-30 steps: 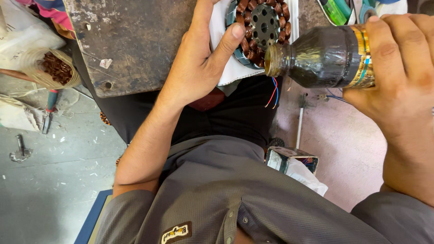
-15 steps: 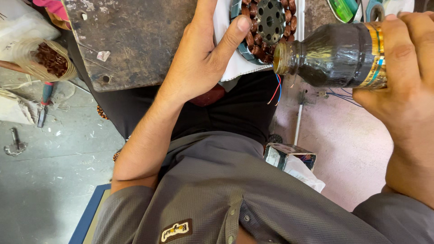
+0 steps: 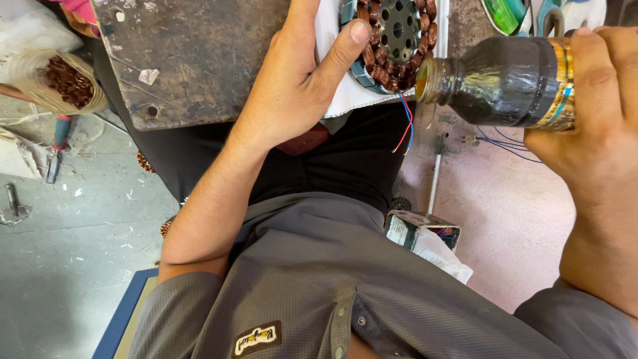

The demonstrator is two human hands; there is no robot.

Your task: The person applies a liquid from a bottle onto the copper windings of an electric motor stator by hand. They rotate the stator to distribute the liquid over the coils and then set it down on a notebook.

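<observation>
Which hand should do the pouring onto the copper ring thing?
The right hand: it already holds the dark bottle tipped, mouth beside the coil ring. The left hand is busy steadying that ring.

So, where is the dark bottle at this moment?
In the head view the dark bottle is at upper right, held sideways in the right hand, its open mouth beside the copper-wound stator that the left hand steadies.

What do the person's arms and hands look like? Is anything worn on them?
Both hands are bare: the left hand and right hand wear no gloves, rings or watch. The forearms are bare too. Grey shirt sleeves end around the elbows, knit fabric, matching the buttoned grey shirt.
</observation>
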